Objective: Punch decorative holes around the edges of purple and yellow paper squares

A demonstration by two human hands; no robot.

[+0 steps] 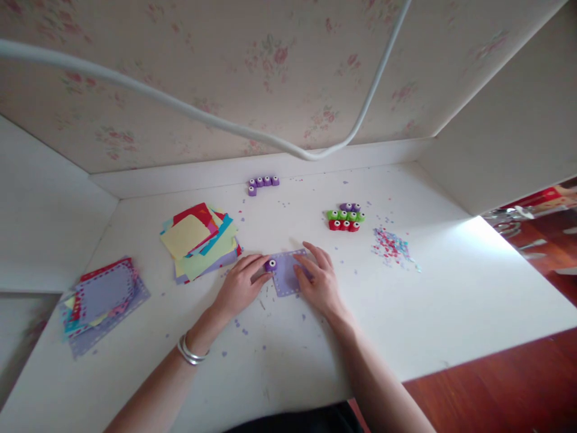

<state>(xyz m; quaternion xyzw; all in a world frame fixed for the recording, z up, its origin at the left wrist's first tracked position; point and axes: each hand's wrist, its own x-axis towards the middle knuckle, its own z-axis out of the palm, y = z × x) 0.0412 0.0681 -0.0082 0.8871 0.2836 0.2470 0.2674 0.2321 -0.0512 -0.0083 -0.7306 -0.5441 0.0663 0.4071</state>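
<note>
A purple craft punch [271, 264] with a white and dark round top sits at the left edge of a purple sheet of paper [285, 278]. My left hand [243, 282] pinches this punch between thumb and fingers. Small punched holes run along the sheet's visible borders. My right hand [319, 279] rests over the sheet's right side, its fingers apart and the fingertips on the paper. That hand covers part of the right border. Small purple paper bits lie around the sheet.
Coloured paper sheets [198, 240] are piled left of my hands, with punched sheets [106, 294] farther left. Purple punches [264, 182] stand near the wall. Green punches [346, 216] and red punches [344, 226] stand right of centre, beside confetti [392, 245]. A white cable [202, 114] hangs across the view.
</note>
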